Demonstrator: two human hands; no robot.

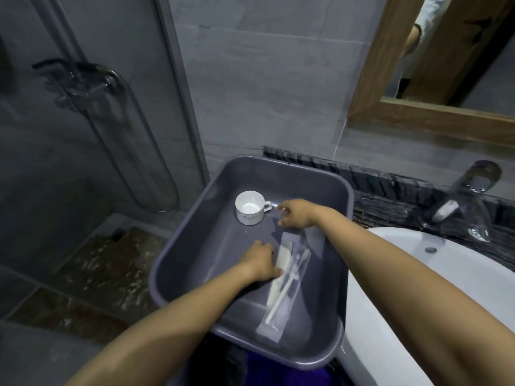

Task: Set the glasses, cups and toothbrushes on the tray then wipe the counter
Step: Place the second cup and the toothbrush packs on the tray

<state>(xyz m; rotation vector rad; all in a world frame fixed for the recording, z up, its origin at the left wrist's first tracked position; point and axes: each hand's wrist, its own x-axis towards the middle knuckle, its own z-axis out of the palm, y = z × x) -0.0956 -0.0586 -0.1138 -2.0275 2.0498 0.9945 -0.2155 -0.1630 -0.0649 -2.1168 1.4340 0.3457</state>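
A grey plastic tray [192,263] sits at the counter's left end, partly over the edge. Inside it, a white cup [249,207] with a handle stands upright at the far left. Clear toothbrush packets [287,277] with white brushes lie lengthwise along the tray's right half. My left hand [260,264] rests on the packets' left edge, thumb and fingers pressed on the plastic. Just above the packets' far end, beside the cup's handle, my right hand [296,214] hovers with fingers apart and nothing visible between them. No glass is clearly visible in the tray.
A white basin [418,274] lies right of the tray, with a chrome faucet [471,188] on the dark stone counter [390,201]. A wood-framed mirror [418,112] hangs above. A glass shower partition [83,135] stands left. Purple cloth [278,371] shows below the tray.
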